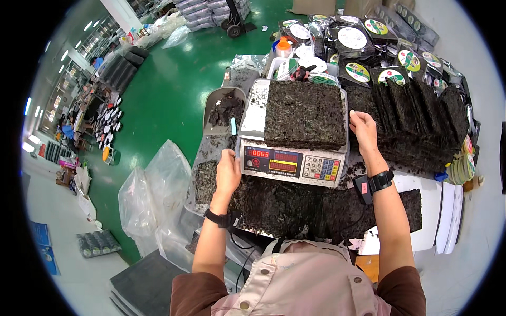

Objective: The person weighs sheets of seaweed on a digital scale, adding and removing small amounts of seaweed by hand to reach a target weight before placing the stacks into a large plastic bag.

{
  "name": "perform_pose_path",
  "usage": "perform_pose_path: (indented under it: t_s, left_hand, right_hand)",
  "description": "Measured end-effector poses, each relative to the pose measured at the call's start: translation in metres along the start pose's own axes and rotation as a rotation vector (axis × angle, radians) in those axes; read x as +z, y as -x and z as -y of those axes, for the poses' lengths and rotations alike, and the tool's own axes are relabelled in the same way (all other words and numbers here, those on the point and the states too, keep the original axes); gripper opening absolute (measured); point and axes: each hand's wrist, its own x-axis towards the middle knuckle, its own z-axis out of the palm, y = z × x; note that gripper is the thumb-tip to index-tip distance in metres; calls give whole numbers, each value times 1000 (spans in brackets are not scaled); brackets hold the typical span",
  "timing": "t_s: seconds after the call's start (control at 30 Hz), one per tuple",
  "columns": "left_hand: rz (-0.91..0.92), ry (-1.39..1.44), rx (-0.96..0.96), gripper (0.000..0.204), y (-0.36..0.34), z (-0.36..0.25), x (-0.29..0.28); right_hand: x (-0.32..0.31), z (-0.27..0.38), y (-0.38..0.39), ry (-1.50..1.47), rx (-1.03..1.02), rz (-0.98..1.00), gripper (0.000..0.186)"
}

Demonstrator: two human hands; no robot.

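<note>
A square stack of dried seaweed sheets (304, 113) lies on the silver pan of a digital scale (295, 162), covering all but the pan's left strip. The scale's red display is lit. At its front left corner is my left hand (228, 171), fingers curled together; whether they grip anything is hidden. My right hand (363, 129) is beside the pan's right edge, close to the stack, with bent fingers slightly apart and nothing visible in them. Loose seaweed sheets (284, 205) cover the table in front of the scale.
Right of the scale stand thick piles of seaweed (416, 116). Behind them are heaped dark packages with round labels (352, 38). A grey dustpan-like scoop (211, 97) holds seaweed scraps on the left. Clear plastic bags (153, 195) hang by the table's left side.
</note>
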Motion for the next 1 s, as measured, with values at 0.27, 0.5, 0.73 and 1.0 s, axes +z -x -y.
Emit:
perform_pose_path:
  t_s: [0.27, 0.5, 0.73, 1.0]
  left_hand:
    - [-37, 271, -122, 29, -52, -20, -4]
    - [210, 662, -344, 29, -103, -49, 31]
    - [558, 834, -583, 37, -105, -89, 38]
    - [609, 1037, -582, 41, -71, -139, 21]
  right_hand:
    - [1, 1, -1, -69, 13, 0, 40]
    - [13, 0, -13, -24, 65, -13, 51]
    - [19, 5, -6, -111, 211, 256, 43]
    - [-25, 25, 51, -452, 310, 424, 71]
